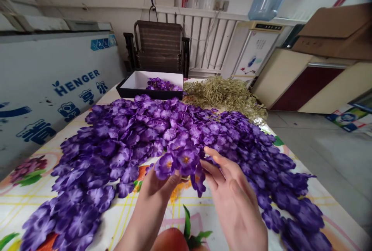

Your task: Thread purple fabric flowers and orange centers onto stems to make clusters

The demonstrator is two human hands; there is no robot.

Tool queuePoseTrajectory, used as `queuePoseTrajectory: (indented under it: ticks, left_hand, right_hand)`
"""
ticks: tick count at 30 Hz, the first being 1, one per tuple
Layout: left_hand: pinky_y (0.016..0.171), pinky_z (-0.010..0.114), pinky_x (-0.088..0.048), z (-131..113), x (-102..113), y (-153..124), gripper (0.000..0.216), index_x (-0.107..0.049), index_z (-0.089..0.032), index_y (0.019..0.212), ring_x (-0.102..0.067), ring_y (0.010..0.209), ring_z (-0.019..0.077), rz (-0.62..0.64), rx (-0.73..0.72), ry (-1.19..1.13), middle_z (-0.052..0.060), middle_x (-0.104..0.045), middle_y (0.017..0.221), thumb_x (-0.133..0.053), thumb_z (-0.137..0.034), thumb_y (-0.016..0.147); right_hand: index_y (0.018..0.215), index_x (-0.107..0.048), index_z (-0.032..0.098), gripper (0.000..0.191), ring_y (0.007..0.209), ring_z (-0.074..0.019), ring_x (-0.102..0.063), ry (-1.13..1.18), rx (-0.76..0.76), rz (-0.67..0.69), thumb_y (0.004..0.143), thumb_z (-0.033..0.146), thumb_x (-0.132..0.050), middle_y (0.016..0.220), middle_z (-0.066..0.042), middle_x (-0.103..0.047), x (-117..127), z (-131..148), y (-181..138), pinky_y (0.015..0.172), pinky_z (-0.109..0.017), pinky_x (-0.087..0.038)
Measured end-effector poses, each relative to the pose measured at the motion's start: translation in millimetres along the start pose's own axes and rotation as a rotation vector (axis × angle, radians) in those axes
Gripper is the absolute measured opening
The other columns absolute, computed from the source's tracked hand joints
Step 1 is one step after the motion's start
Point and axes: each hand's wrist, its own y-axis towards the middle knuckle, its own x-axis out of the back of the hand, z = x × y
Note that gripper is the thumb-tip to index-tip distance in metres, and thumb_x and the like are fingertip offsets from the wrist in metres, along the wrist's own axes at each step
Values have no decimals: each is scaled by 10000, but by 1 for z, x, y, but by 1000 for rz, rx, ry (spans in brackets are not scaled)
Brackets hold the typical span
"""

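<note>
A small bunch of purple artificial flowers (185, 159) with yellow-orange centres is held up over the table by my left hand (157, 191). The thumb and fingers of that hand are closed around the bunch from below, where its stems are mostly hidden. Just to the right of the bunch is my right hand (232, 195), with its fingers stretched and apart. Its fingertips are close to the right-hand blooms; whether they touch is unclear. Beyond and on both sides of my hands spreads a wide heap of loose purple fabric flower pieces (124, 127).
A black box (130, 91) with a white inside holds assembled purple flowers at the table's far end. Beside it lies a pile of thin greenish stems (226, 92). A folding chair (159, 45) stands behind. A patterned cloth (122, 224) covers the table; a white freezer (72, 88) stands left.
</note>
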Motion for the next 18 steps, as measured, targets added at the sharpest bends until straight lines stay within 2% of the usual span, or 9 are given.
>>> queuePoseTrajectory:
  ticks: [4, 8, 11, 15, 18]
  left_hand:
    - [753, 262, -544, -3, -3, -4, 187, -660, -199, 788, -681, 782, 185, -60, 33, -140, 4, -734, 777, -773, -211, 639]
    - [668, 254, -548, 1, -2, -5, 202, -590, -215, 621, -650, 672, 160, -74, 16, -243, -30, -679, 656, -786, -257, 618]
    - [684, 275, -547, 7, 3, -4, 161, -610, -231, 672, -652, 697, 171, -57, -28, -207, -23, -683, 675, -743, -322, 677]
    - [674, 276, -538, 10, 7, -5, 199, -661, -216, 809, -662, 722, 188, -100, -10, -73, 5, -720, 775, -743, -256, 632]
    - [694, 282, -535, 6, 7, -6, 224, -687, -184, 800, -669, 775, 218, -156, -42, 84, 20, -734, 798, -737, -172, 582]
  right_hand:
    - [1033, -712, 325, 206, 1103, -279, -627, -22, 41, 9, 870, 392, -606, 1306, -53, -603, 0, 3, -6, 931, -448, -498]
    - [905, -712, 283, 103, 825, -199, -658, -113, 50, -119, 859, 289, -619, 1018, -35, -679, 6, -1, -5, 725, -348, -528]
    - [853, -705, 255, 61, 683, -166, -625, -250, -86, -208, 818, 262, -656, 863, -19, -688, 5, -6, -2, 639, -305, -502]
    - [891, -704, 235, 150, 688, -190, -636, -308, -253, -76, 772, 324, -690, 765, -28, -696, -7, -12, -1, 659, -297, -501]
    - [938, -702, 258, 218, 740, -198, -654, -263, -295, -15, 724, 292, -731, 785, -20, -713, -16, -15, 0, 693, -286, -503]
